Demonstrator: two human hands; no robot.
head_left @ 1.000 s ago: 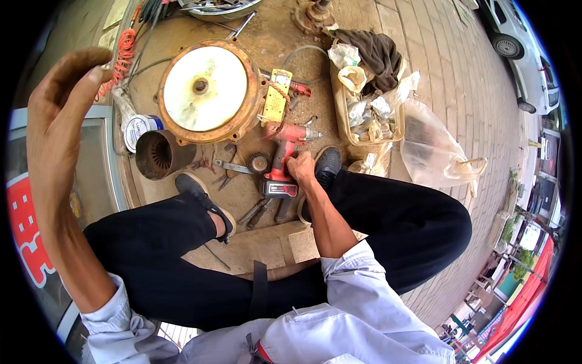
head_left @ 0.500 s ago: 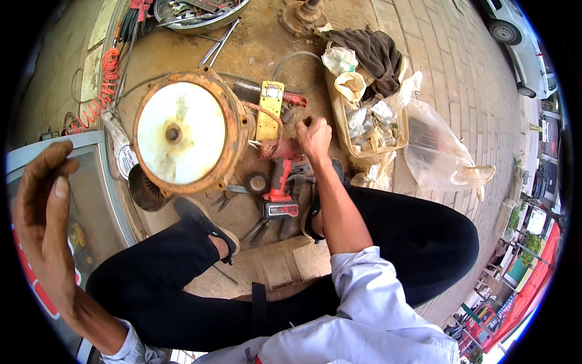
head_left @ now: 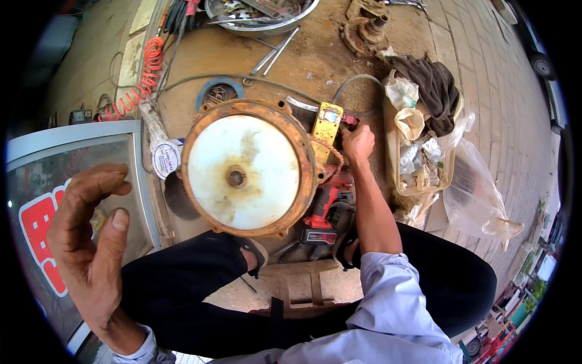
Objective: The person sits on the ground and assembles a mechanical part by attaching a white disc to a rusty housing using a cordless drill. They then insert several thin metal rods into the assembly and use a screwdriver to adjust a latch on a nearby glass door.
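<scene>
Bin [head_left: 393,142], 3 o'clock from drum [head_left: 239,176]: cloth [head_left: 427,85], plastic [head_left: 403,93]. Bowl [head_left: 285,28], 12 o'clock: metal parts [head_left: 267,8]. Left hand [head_left: 91,242] spread; right hand [head_left: 359,144] by red tool [head_left: 350,119], grip unclear.

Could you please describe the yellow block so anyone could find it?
Find the big rusty-rimmed white disc. Right of its upper part, by the right hand, lies the block: oblong and yellow, unlike the red power tool below.

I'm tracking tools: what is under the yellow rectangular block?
A light grey strip shows left of the yellow rectangular block, and a red tool part right of it, by the right hand. The block covers whatever lies between; whether they join cannot be seen.
</scene>
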